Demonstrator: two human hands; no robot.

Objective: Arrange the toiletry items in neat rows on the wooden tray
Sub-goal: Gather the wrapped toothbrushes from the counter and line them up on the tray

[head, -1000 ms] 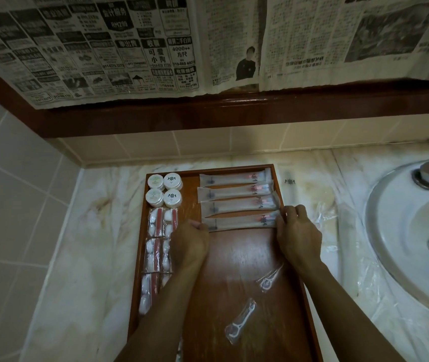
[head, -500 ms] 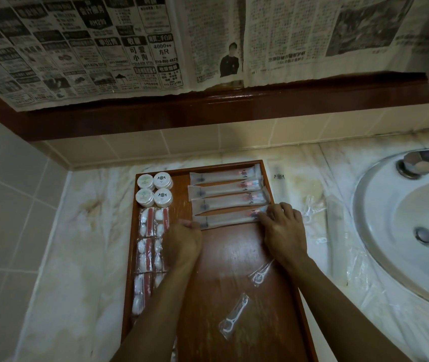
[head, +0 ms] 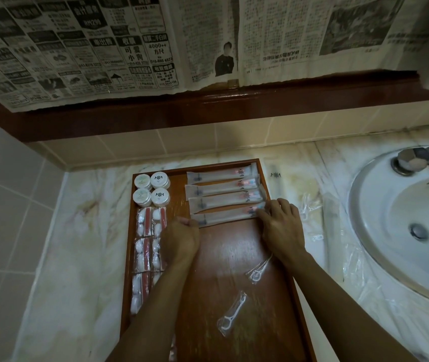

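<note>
So, on the left of the wooden tray [head: 281,259] sat four round tubs [head: 151,189] and, below them, red and white packets [head: 146,246] in rows. My left hand [head: 180,240] was curled, its fingers pinching the left end of the nearest toothbrush packet [head: 227,216]. My right hand [head: 281,226] pressed its fingertips on the other end. Three more toothbrush packets [head: 224,188] lay just above. Two floss picks [head: 231,313] lay loose nearer me. The sink [head: 380,244] was on the right.
</note>
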